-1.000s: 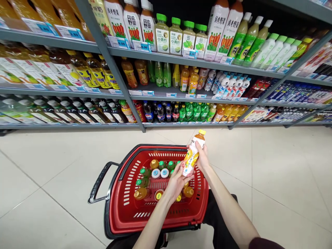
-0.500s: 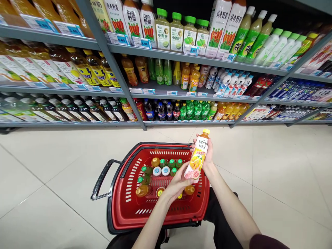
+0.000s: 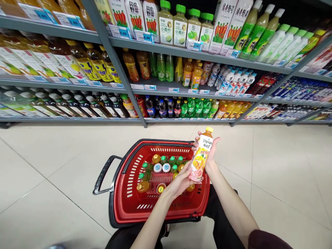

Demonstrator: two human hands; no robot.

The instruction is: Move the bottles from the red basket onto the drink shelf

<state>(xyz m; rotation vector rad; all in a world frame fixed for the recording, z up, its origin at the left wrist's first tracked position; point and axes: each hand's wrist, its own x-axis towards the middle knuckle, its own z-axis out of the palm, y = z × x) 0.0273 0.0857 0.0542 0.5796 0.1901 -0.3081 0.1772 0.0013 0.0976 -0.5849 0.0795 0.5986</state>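
Both my hands hold a juice bottle (image 3: 201, 155) with a yellow cap and a white, mango-printed label, tilted slightly to the right over the basket's right side. My left hand (image 3: 181, 180) grips it near the base, from the left. My right hand (image 3: 211, 155) is wrapped behind its upper part, the thumb sticking out on the right and fingertips showing at the left edge. Beneath is a red shopping basket (image 3: 124, 211) with several bottles inside: green-capped bottles (image 3: 144, 176), white-capped bottles (image 3: 162, 168) and an orange juice bottle (image 3: 143, 186). My forearms hide part of its contents.
A grey shelf unit (image 3: 124, 74) with several rows of drinks runs across the far side, price tags along its edges. The basket's black handle (image 3: 102, 176) sticks out left over the tiled floor (image 3: 38, 166). My dark-trousered legs (image 3: 223, 211) flank the basket.
The bottle has shifted slightly right and turned a little, so its label faces me more fully. My right thumb has lifted away from it. The view has tipped slightly.
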